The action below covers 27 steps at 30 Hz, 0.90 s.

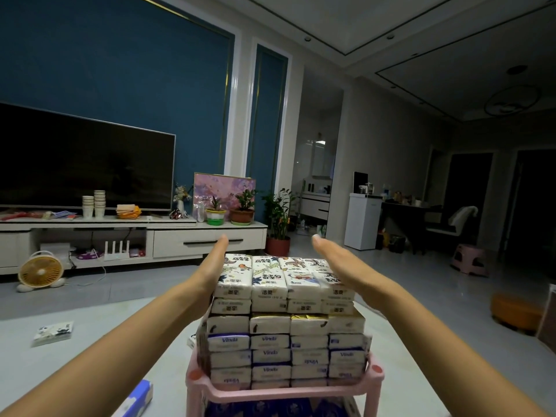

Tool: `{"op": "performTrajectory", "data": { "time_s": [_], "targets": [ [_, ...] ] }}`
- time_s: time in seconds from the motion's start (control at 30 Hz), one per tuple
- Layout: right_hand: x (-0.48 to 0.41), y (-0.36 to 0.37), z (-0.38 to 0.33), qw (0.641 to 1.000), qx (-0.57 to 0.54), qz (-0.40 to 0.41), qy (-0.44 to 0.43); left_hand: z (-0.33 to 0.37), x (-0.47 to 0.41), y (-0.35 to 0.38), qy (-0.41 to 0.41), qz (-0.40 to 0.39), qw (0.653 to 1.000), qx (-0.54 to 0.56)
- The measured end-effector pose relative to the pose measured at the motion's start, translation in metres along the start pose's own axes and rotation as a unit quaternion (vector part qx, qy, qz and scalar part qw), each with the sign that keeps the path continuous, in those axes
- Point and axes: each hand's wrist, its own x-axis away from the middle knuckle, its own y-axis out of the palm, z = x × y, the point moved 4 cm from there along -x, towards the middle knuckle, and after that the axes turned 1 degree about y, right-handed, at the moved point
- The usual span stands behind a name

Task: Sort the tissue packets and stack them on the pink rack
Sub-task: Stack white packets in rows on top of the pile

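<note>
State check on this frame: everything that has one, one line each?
left hand: flat, fingers straight, against the stack's left side
right hand: flat, fingers straight, on the stack's top right
tissue stack: sorted in layers, on the rack
pink rack: top shelf loaded
loose packet: on the floor, unstacked
TV: screen dark
drawer: closed

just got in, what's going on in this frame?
A person appears to be squaring up a stack of tissue packets on the pink rack. The left hand and right hand, fingers straight, lie flat against the two sides of the top rows. Layers look grouped by design. A loose packet and a blue packet lie on the floor to the left.
</note>
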Motion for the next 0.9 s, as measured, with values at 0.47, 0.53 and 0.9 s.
{"op": "performTrajectory", "data": {
  "time_s": [0.47,0.53,0.9],
  "targets": [
    [-0.034,0.030,-0.002,0.952,0.286,-0.109,-0.004,0.026,0.009,0.011,0.108,0.040,0.946,-0.304],
    [-0.036,0.037,0.002,0.945,0.299,-0.134,0.001,0.023,-0.004,0.014,0.098,0.043,0.932,-0.347],
    [-0.036,0.044,0.012,0.936,0.336,-0.108,-0.012,0.009,-0.027,0.015,0.111,-0.020,0.830,-0.546]
  ]
}}
